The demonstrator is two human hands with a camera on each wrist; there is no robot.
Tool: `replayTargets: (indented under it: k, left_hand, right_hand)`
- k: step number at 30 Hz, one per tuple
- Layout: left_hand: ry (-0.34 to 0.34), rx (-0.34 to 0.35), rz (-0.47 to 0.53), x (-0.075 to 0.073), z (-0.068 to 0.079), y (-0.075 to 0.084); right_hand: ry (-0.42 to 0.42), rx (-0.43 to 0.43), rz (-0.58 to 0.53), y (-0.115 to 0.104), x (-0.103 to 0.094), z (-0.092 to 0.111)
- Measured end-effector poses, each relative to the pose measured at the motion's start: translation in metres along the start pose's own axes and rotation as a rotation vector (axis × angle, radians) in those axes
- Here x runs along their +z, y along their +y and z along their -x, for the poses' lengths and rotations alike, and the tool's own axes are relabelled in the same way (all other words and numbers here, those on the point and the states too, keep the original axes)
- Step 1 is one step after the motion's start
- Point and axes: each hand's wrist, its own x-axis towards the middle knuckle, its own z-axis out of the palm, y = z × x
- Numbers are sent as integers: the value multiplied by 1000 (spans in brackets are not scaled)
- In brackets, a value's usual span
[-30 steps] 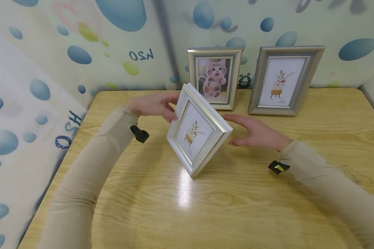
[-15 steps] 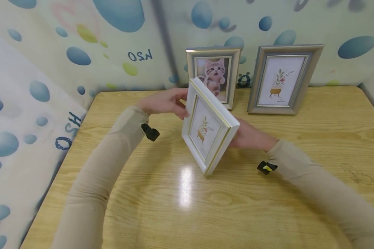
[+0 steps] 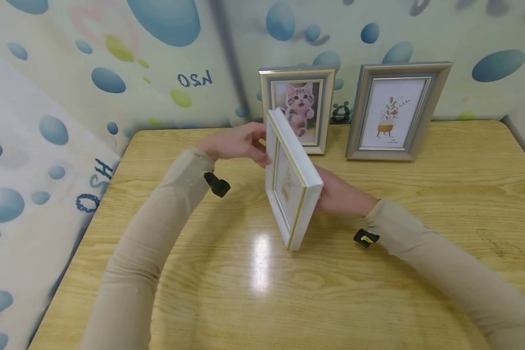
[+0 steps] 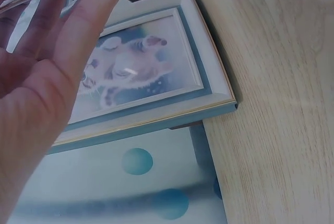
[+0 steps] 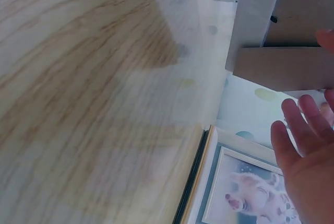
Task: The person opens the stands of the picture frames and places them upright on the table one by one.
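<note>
My left hand (image 3: 234, 142) pinches the left edge of a white picture frame (image 3: 298, 151) with gold trim, its thumb on the front. The frame stands tilted on one corner, close over the tabletop, with its flower print turned steeply sideways. Behind it is my right hand (image 3: 343, 193), mostly hidden in the head view. The right wrist view shows the right fingers (image 5: 300, 135) extended beside the frame's brown back (image 5: 302, 10), with the thumb at the far right by the backing. A cat picture frame (image 4: 156, 104) lies just beyond my left hand in the left wrist view.
The cat picture frame stands at the back against the patterned wall (image 3: 157, 97), partly covered by the white frame. To its right leans a larger silver-grey frame (image 3: 356, 126) with a flower print. All are on a wooden table (image 3: 223, 301).
The white frame has moved right and turned so its front now shows at a steep angle. My left hand travelled with it, while my right hand moved left, behind the frame.
</note>
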Motion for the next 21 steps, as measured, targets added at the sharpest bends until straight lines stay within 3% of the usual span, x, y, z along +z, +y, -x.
replayTargets:
  k: [4,9,15,21]
  left_hand:
    - [5,-11,13,2,-1,1]
    - [9,-16,20,5,-4,1]
    - [-40,28,39,8,-8,0]
    - [-44,62,0,9,-10,-1]
  right_hand:
    - [13,-41,-24,-2,0,-2]
    - [16,-64,63,-3,-4,-6]
    - [-43,-104,149,-6,-10,-10]
    - [-106,-71,190,-17,-15,-13]
